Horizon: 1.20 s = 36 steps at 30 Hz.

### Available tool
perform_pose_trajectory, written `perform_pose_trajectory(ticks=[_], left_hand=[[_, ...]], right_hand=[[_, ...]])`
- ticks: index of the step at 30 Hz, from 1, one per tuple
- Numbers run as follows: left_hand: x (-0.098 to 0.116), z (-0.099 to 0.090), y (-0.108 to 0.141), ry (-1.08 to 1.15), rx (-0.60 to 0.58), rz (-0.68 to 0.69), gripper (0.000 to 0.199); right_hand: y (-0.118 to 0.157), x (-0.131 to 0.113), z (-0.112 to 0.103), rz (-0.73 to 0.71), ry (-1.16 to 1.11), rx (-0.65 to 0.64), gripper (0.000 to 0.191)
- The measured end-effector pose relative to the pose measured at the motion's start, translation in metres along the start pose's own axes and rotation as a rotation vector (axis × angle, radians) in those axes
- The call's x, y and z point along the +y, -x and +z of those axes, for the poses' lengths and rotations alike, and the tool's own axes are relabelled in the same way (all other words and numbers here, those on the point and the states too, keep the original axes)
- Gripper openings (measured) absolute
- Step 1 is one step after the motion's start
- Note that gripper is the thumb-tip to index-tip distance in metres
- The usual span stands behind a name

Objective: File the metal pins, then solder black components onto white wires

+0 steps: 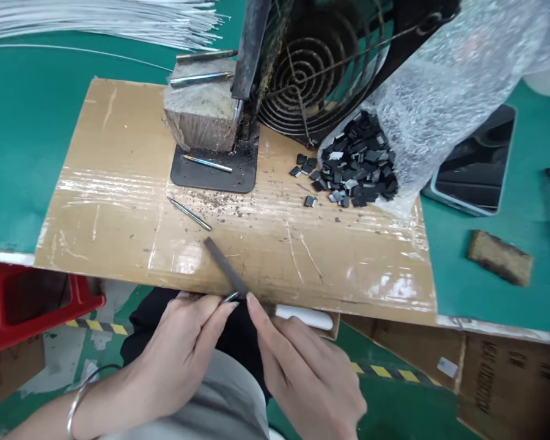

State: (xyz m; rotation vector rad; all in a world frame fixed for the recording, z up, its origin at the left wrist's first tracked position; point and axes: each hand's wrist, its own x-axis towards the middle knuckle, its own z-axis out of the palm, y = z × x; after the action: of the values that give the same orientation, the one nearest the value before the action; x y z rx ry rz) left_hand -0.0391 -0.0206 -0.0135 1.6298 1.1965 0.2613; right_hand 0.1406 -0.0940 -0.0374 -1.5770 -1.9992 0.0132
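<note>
At the cardboard's front edge, my left hand (183, 345) pinches a small metal tip (230, 297) between thumb and forefinger. My right hand (305, 373) is closed round the near end of a flat grey file (224, 266), whose handle is hidden in the palm. The file touches or lies just beside the metal tip. Ahead, a pointed metal rod (189, 214) rests on the cardboard (119, 208). A similar rod (208, 163) sits on the black plate (238, 180), and another (201, 79) lies on top of the worn block (201, 122).
Behind stands a fan with a wire guard (297, 76). Small black pieces (360, 162) spill from bubble wrap (444, 91). A phone (474, 162) and a brown sponge (499, 256) lie right; white wires (101, 18) lie back left. A red stool (85, 293) stands below left.
</note>
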Motion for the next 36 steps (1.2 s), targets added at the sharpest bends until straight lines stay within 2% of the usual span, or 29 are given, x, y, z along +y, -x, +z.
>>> perform_pose_trajectory(ticks=[4, 10, 16, 20, 27, 30, 33, 36], left_hand=[[-0.0008, 0.0005, 0.0003, 0.006, -0.017, -0.010, 0.040], [-0.0016, 0.0022, 0.0017, -0.097, 0.030, 0.045, 0.036], [0.0007, 0.0047, -0.0004, -0.288, 0.113, 0.162, 0.035], [0.0005, 0.0076, -0.0005, -0.391, 0.171, 0.222, 0.034], [-0.0013, 0.0061, 0.0011, -0.311, 0.110, 0.165, 0.035], [-0.0023, 0.0056, 0.0020, -0.232, 0.084, 0.137, 0.034], [-0.0026, 0.0050, 0.0020, -0.098, 0.035, 0.060, 0.036], [-0.0006, 0.0022, 0.0002, 0.054, -0.008, -0.040, 0.041]], right_hand=[[0.0041, -0.0032, -0.0045, 0.052, 0.026, 0.034, 0.065], [-0.0042, -0.0001, 0.0029, 0.013, -0.029, 0.035, 0.055], [0.0021, -0.0013, -0.0058, 0.037, 0.035, -0.005, 0.069], [-0.0045, 0.0001, -0.0006, 0.003, -0.003, 0.003, 0.067], [0.0049, -0.0037, -0.0058, 0.043, 0.002, 0.006, 0.069], [-0.0003, -0.0015, 0.0000, 0.017, -0.003, 0.013, 0.060], [-0.0037, 0.0016, 0.0031, 0.004, -0.009, 0.011, 0.048], [0.0027, 0.0022, -0.0026, 0.008, 0.013, -0.014, 0.053]])
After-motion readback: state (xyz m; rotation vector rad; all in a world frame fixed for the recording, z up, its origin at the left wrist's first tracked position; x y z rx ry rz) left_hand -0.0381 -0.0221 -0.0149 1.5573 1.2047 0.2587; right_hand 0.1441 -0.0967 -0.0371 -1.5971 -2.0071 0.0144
